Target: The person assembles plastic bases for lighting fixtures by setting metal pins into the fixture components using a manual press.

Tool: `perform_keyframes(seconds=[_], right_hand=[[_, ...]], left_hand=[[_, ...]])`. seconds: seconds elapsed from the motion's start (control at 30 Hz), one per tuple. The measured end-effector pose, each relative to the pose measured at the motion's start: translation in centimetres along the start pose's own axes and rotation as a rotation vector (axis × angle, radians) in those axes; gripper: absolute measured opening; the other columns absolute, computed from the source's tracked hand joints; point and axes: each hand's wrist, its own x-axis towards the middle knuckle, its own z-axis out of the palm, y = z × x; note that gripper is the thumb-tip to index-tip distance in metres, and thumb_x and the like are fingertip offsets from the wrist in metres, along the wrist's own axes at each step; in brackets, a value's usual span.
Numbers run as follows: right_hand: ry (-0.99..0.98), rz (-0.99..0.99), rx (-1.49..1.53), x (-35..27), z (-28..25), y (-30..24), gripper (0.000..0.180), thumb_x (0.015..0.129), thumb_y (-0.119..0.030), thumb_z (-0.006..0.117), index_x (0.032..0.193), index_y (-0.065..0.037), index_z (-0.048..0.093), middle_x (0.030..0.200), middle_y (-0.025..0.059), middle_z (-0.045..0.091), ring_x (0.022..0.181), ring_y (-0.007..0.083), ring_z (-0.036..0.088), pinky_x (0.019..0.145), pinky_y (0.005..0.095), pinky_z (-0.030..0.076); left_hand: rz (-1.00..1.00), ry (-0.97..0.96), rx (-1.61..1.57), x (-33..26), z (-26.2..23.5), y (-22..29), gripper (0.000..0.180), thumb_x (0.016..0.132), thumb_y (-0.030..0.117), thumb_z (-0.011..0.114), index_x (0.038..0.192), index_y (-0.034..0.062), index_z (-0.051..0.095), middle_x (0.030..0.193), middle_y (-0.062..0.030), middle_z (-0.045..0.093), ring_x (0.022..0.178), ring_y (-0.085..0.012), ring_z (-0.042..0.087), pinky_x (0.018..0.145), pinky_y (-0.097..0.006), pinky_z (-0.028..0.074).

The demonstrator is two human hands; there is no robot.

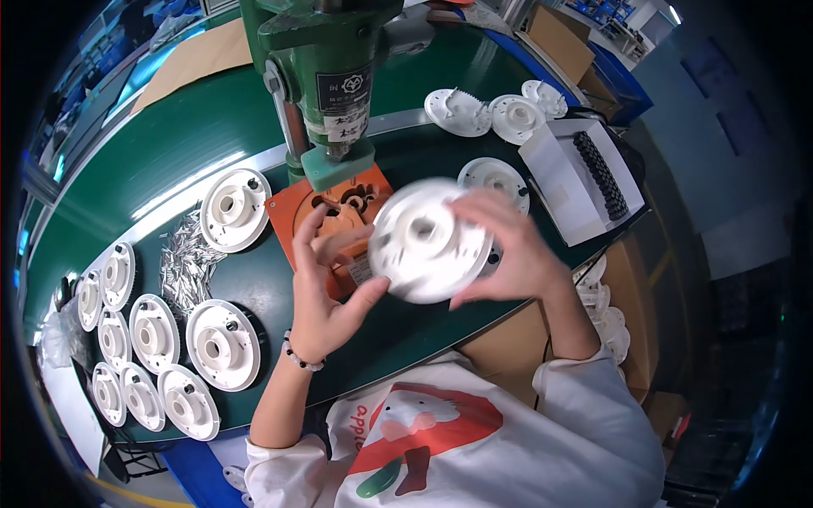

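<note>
Both hands hold a white disc point(430, 240), blurred, above the green table point(254, 279), in front of the orange jig point(292, 216) under the green press point(326, 68). The left hand point(326, 292) has its thumb on the disc's lower rim, fingers loosely spread; the right hand point(512, 250) has its fingers clasped on the right edge.

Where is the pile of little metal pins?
In the head view, the metal pins lie on the green table left of the orange fixture, between the white discs.
</note>
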Motion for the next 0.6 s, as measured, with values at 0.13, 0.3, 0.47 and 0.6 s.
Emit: perform_keyframes(seconds=[0.13, 0.3, 0.47, 0.6], right_hand=[[0.307, 0.318, -0.140, 0.9, 0.3, 5.9, 0.080, 0.047, -0.030, 0.084, 0.114, -0.002, 0.049, 0.104, 0.0135, 0.054, 0.102, 0.0314, 0.048, 0.090, 0.0402, 0.039], [0.100, 0.318, -0.336, 1.6, 5.4, 9.2, 0.078, 0.055, -0.034, 0.081, 0.119, -0.004, 0.048, 0.119, 0.0161, 0.046, 0.118, 0.0344, 0.035, 0.098, 0.0409, 0.033], [-0.097, 0.532, -0.201, 6.2, 1.8, 8.0, 0.051, 0.069, -0.039, 0.070, 0.106, -0.004, 0.060, 0.123, 0.0123, 0.049, 0.119, 0.0303, 0.039, 0.099, 0.0397, 0.032], [-0.049, 0.479, -0.710, 10.6, 2.6, 14.9, 0.076, 0.064, -0.052, 0.068, 0.123, -0.010, 0.047, 0.132, 0.0175, 0.037, 0.124, 0.0361, 0.031, 0.104, 0.0393, 0.025]], left_hand=[[0.026, 0.087, 0.020, 0.1, -0.2, -0.8, 0.072, 0.076, 0.009, 0.064, 0.131, 0.0027, 0.018, 0.108, -0.0129, 0.057, 0.082, -0.0179, 0.057, 0.074, -0.027, 0.046], [-0.079, 0.087, -0.001, 0.2, 0.2, -0.8, 0.068, 0.078, 0.007, 0.061, 0.131, 0.0026, 0.019, 0.108, -0.0128, 0.057, 0.078, -0.0153, 0.057, 0.069, -0.025, 0.046], [-0.041, 0.176, 0.089, 0.1, -0.6, -1.0, 0.064, 0.078, 0.004, 0.059, 0.130, 0.0023, 0.022, 0.111, -0.0133, 0.055, 0.063, -0.0106, 0.056, 0.054, -0.020, 0.045], [0.118, 0.167, 0.201, 0.4, -0.5, -1.5, 0.063, 0.079, 0.004, 0.059, 0.130, 0.0031, 0.022, 0.111, -0.0136, 0.055, 0.061, -0.0109, 0.056, 0.052, -0.020, 0.045]])
